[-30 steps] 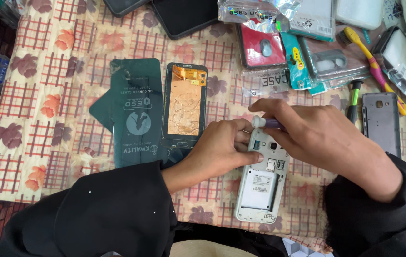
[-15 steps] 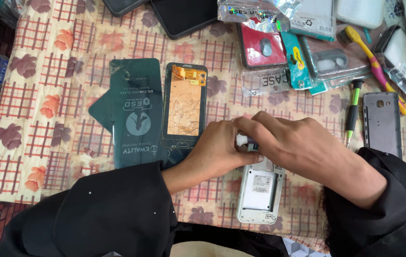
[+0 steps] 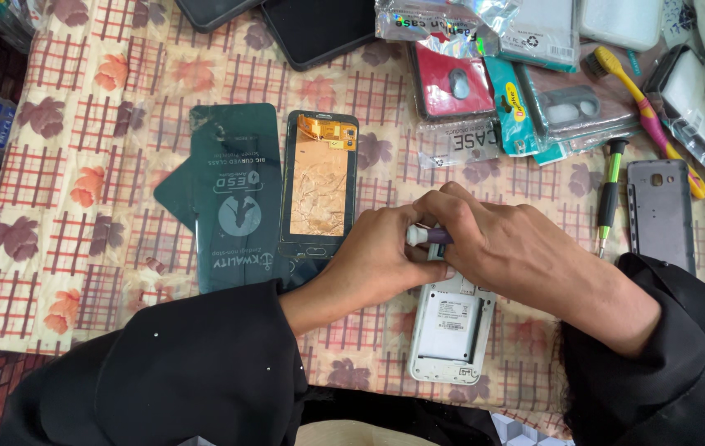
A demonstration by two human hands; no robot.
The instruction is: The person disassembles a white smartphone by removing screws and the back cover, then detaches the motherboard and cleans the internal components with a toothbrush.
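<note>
A white phone body [image 3: 447,326] with its back open lies on the patterned tablecloth near the front edge. My left hand [image 3: 377,256] grips its top left corner. My right hand [image 3: 518,248] lies over the phone's top end, fingers closed on a small screwdriver [image 3: 427,236] with a white and purple handle. The handle pokes out between the two hands; its tip is hidden. The hands touch each other.
A phone screen panel [image 3: 319,186] with a copper back lies left of my hands, beside dark green protector packs [image 3: 233,194]. To the right are a green-black screwdriver [image 3: 609,194], a grey back cover [image 3: 660,211] and a yellow toothbrush [image 3: 646,111]. Packed phone cases [image 3: 452,78] and black phones [image 3: 319,29] line the far side.
My right hand has slid left over the phone's top end and met my left hand. The small tool's handle now sticks out between them.
</note>
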